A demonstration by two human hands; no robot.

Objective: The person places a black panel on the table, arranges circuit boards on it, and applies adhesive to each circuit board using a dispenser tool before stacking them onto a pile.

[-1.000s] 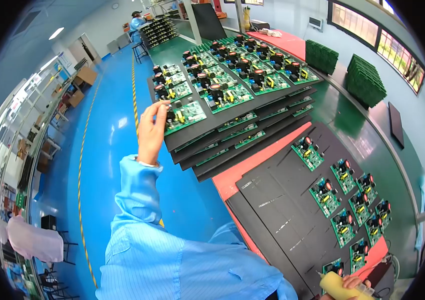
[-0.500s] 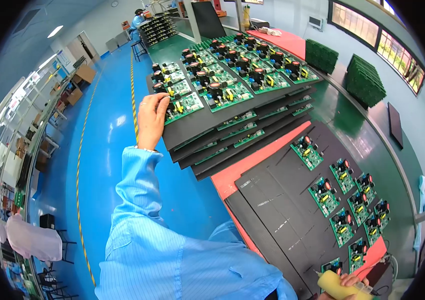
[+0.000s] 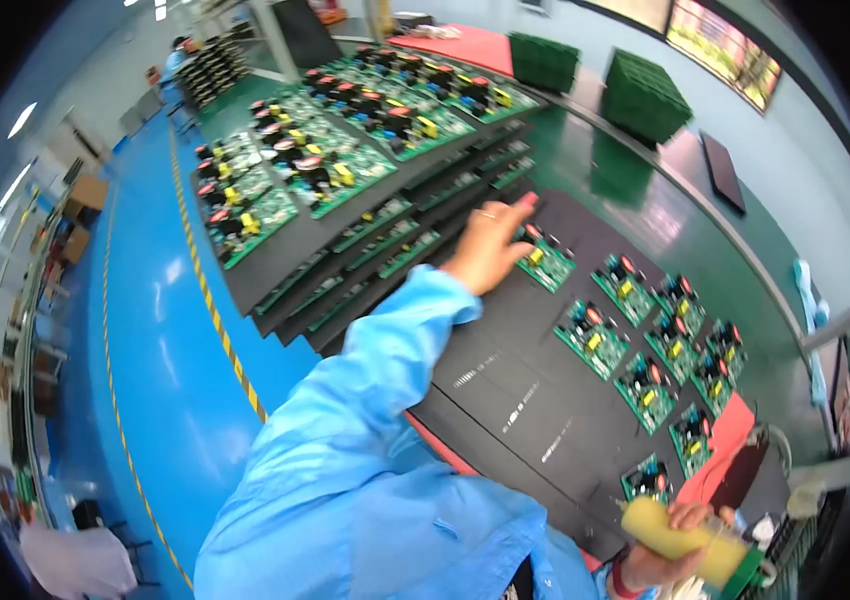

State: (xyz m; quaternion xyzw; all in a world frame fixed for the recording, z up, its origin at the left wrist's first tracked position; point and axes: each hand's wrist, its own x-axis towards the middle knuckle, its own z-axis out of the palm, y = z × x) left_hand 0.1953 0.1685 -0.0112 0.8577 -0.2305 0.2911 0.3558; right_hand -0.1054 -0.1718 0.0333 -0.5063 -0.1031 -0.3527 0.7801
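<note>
My left hand [image 3: 490,247] reaches out over the black work surface, fingers and thumb apart. Its fingertips are right at the edge of a green circuit board [image 3: 549,266], whose upper corner they partly cover. At the lower right, my right hand [image 3: 657,562] is wrapped round a squeeze bottle [image 3: 657,528] with yellowish contents. The bottle's thin nozzle points left, close to the nearest circuit board [image 3: 648,480]. Several more boards with black, red and yellow parts lie about the right half of the surface, among them one board [image 3: 592,340] near its middle.
Beyond my left arm, stacked black trays [image 3: 315,240] hold rows of similar boards. Green stacks [image 3: 645,97] stand by the window. A red mat [image 3: 720,445] shows beside the bottle. To the left runs a blue floor [image 3: 160,400] with striped tape; a person [image 3: 173,80] is far off.
My left hand has left a board on the stacked trays and moved right to one on the nearer surface. The view has turned right. My right hand still holds the bottle.
</note>
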